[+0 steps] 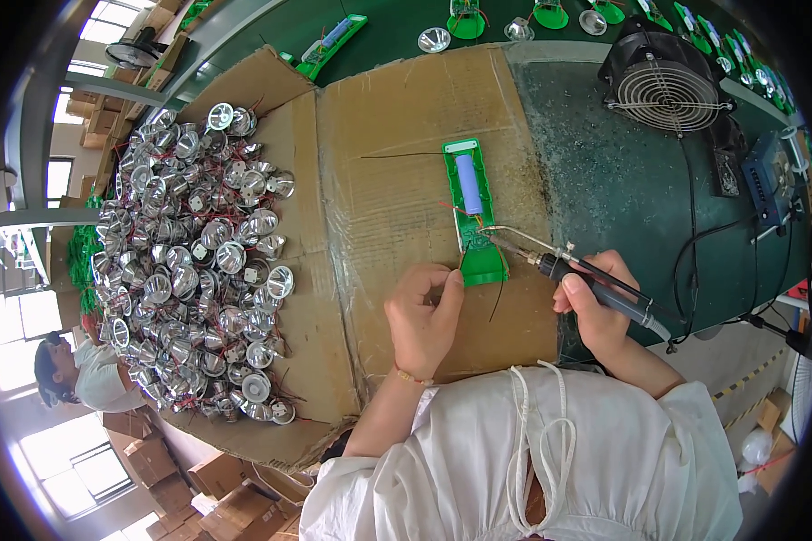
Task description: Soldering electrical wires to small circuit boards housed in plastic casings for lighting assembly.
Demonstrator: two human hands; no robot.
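Observation:
A green flashlight housing (pixel 484 266) lies on the cardboard before me, with a purple cylindrical battery (pixel 469 185) in its long part. Thin red and black wires come out around its lower part. My left hand (pixel 424 311) is closed in a pinch at the housing's lower left edge; a thin dark wire seems to run to its fingertips. My right hand (pixel 595 302) grips a soldering iron (pixel 609 293) with a thin metal feed tube fixed along it. The iron's tip and the tube's end meet over the housing, just below the battery.
Left of the cardboard sheet (pixel 406 108), a carton holds a heap of silvery reflector cups (pixel 185 279) with red wires. A black fan (pixel 663 90) and a blue box (pixel 767 180) with cables stand at right. More green housings (pixel 334 45) line the far side. Someone (pixel 90 370) sits at left.

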